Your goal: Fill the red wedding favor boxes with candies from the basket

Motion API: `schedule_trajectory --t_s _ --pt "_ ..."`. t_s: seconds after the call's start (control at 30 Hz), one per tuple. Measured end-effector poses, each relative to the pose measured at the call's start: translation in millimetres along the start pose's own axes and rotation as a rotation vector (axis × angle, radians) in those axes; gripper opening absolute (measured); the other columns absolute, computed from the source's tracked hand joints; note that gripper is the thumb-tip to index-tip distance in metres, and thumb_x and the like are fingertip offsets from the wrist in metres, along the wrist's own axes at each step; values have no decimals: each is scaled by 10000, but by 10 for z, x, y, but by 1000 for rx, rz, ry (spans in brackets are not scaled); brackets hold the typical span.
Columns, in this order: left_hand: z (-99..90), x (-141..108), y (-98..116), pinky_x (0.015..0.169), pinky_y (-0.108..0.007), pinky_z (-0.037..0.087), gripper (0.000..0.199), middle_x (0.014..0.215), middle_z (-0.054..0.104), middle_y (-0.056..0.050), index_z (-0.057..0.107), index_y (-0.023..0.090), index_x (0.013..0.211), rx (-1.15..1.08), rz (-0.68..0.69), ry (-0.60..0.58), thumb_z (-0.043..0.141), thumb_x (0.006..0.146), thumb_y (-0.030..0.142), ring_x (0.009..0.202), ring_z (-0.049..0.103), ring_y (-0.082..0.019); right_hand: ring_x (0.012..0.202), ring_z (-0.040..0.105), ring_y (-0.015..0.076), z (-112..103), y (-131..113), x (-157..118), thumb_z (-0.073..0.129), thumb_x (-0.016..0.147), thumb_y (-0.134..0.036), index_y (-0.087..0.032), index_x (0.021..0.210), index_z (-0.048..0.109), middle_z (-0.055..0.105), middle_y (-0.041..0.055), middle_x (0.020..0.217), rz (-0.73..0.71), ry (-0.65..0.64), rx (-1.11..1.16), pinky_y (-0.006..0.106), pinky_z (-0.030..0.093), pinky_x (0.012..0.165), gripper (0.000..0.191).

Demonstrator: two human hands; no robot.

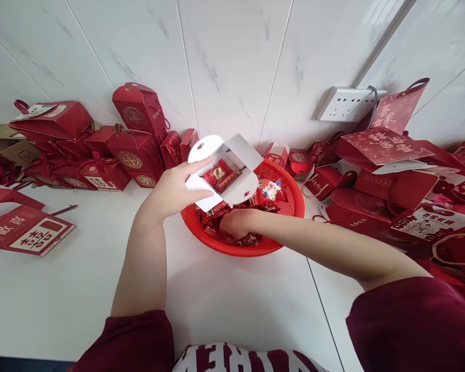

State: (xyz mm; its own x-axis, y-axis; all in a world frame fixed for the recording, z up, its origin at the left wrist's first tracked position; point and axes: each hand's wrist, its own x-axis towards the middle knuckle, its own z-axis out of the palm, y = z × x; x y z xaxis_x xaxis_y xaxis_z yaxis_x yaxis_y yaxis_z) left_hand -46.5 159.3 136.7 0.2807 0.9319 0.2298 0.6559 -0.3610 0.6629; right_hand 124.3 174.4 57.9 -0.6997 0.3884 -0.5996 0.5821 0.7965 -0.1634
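Note:
My left hand [175, 192] grips an open candy box [236, 189] by its left side, thumb and fingers closed on the white card. Its flaps are spread, and the white inside faces me. Red wrapped candies [220, 174] lie inside it. Under and behind the box stands a red plastic basket [295, 198] holding many wrapped candies [270, 190]. My right hand [235, 224] reaches down into this basket among the candies. Its fingers are buried there, so what they hold, if anything, is hidden.
Red gift boxes [134, 155] line the wall on the left, some stacked. More red boxes [387, 196] crowd the right side. A flat red box [27, 227] lies at the left on the white table [225, 299]. A white power strip [346, 105] is on the tiled wall.

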Motion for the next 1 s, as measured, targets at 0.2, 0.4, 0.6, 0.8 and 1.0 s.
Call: schedule_trajectory --t_s 0.2,0.4,0.6,0.8,1.0 --pt "-29 -57 21 1103 -391 463 699 1425 594 19 580 323 1407 -5 -23 -97 792 743 382 1299 563 -292 1014 662 270 2 -25 -596 491 934 -63 -110 1170 677 705 160 1134 39 336 66 344 510 798 304" --pt "45 -20 11 1070 -364 479 643 1444 574 53 571 389 1401 26 35 -279 743 783 339 1339 528 -272 1010 695 166 250 -13 -1496 464 1011 -145 -203 1247 680 738 60 1146 -248 667 599 278 541 869 325" --pt "226 69 -28 1040 -374 481 449 1391 615 5 682 373 1275 91 115 -600 708 826 374 1278 572 -280 840 740 170 338 -57 -1839 624 970 -275 -260 1215 731 778 40 969 -262 1008 1165 268 612 760 268" --pt "338 -89 308 1039 -368 469 155 1317 639 -52 762 241 938 -157 317 -12 662 895 352 1225 590 -247 804 716 148 276 -71 -1567 559 1007 -351 -302 1189 745 750 45 1021 -303 1136 1321 286 622 759 265" --pt "484 -129 455 770 -291 497 205 881 683 -29 692 182 955 -360 325 -143 618 934 372 857 631 -171 791 632 137 231 -7 -1154 585 986 -367 -282 1115 764 669 44 971 -140 1370 1175 261 555 672 237"
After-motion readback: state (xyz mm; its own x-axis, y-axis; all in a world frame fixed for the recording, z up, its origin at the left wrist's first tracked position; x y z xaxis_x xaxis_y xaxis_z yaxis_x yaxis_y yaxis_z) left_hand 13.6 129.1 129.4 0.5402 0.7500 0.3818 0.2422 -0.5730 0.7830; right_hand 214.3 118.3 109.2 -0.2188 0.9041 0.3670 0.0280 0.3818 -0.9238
